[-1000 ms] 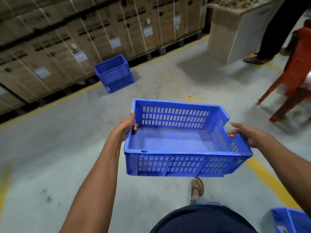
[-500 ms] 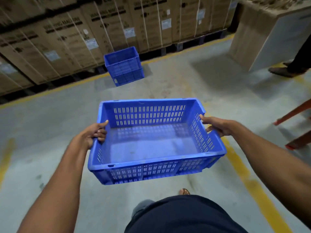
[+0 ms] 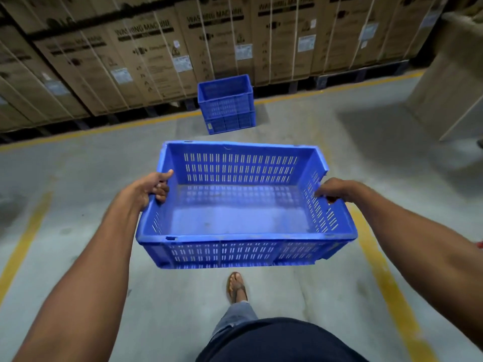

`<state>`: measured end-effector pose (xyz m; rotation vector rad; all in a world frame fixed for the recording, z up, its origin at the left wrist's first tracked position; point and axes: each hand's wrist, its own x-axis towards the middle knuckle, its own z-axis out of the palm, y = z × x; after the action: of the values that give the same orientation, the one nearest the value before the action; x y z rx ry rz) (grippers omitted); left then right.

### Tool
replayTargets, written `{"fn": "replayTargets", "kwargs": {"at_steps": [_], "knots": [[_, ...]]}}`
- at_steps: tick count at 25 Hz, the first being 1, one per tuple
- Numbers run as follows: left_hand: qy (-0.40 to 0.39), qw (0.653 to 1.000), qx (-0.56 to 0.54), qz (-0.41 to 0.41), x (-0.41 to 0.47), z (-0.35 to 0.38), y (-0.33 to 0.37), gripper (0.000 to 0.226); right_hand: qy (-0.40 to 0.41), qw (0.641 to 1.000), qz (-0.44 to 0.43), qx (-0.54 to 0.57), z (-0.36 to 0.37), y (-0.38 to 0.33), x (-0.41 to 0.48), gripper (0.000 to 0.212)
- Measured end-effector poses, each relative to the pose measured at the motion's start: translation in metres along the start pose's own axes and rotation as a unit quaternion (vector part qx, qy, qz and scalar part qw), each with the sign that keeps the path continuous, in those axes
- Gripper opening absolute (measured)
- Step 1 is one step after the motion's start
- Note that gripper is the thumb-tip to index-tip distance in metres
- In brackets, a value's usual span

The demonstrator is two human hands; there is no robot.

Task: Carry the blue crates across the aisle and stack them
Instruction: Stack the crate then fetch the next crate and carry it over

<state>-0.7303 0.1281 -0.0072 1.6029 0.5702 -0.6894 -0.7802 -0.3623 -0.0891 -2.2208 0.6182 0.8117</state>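
The left hand (image 3: pixel 151 189) is clenched on the left short rim of the carried blue crate (image 3: pixel 243 220), thumb lying along the top edge and fingers curled over into the inside. The right hand (image 3: pixel 335 190) grasps the opposite short rim, fingers hooked over the slotted wall. Between the 2 hands the crate hangs in the air above the concrete floor (image 3: pixel 78 194), its open top up and its long axis running from 9 o'clock to 3 o'clock across the view. It sits slightly tilted, the right end lower and nearer. The crate is rectangular moulded plastic with a smooth solid base, a thickened rim, and walls pierced by rows of narrow vertical slots; it holds nothing.

At 12 o'clock beyond it, well apart, a stack of blue crates (image 3: pixel 226 104) of the same slotted plastic stands on the floor, just in front of a yellow painted line (image 3: pixel 104 130). Behind that line runs a wall of strapped cardboard cartons (image 3: pixel 146 53) printed "WASHING MACHINE", raised on dark pallets. At 6 o'clock a sandalled foot (image 3: pixel 236 287) steps forward under the crate.
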Motion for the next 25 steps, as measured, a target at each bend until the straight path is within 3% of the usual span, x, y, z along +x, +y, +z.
{"fn": "replayTargets", "kwargs": {"at_steps": [3, 5, 7, 9, 11, 17, 20, 22, 25], "knots": [[0.016, 0.999, 0.029, 0.000, 0.048, -0.019, 0.027, 0.049, 0.066, 0.998, -0.007, -0.022, -0.008, -0.047, 0.034, 0.017], [0.007, 1.000, 0.009, 0.002, 0.083, -0.038, 0.048, 0.050, 0.033, 0.999, 0.003, 0.023, -0.022, -0.077, 0.054, 0.016], [-0.015, 1.000, -0.024, -0.010, 0.116, -0.054, 0.070, 0.049, -0.039, 0.985, 0.059, 0.158, -0.036, -0.098, 0.073, 0.026], [-0.014, 0.999, -0.041, -0.015, 0.145, -0.068, 0.088, 0.050, -0.086, 0.943, 0.097, 0.305, -0.038, -0.121, 0.084, 0.030], [0.003, 0.999, -0.049, -0.014, 0.176, -0.080, 0.108, 0.049, -0.075, 0.929, 0.101, 0.349, -0.035, -0.156, 0.099, 0.033], [0.029, 0.999, -0.028, -0.028, 0.250, -0.094, 0.172, 0.048, 0.001, 0.954, 0.135, 0.269, -0.059, -0.225, 0.195, 0.054], [0.046, 0.998, -0.031, -0.020, 0.299, -0.088, 0.202, 0.044, 0.052, 0.990, 0.118, 0.050, -0.078, -0.263, 0.233, 0.043], [0.063, 0.998, -0.025, -0.017, 0.339, -0.078, 0.219, 0.042, 0.184, 0.978, 0.064, -0.080, -0.090, -0.290, 0.252, 0.024], [0.088, 0.995, -0.036, -0.017, 0.392, -0.065, 0.248, 0.040, 0.232, 0.962, 0.004, -0.141, -0.118, -0.316, 0.296, 0.034]]}}
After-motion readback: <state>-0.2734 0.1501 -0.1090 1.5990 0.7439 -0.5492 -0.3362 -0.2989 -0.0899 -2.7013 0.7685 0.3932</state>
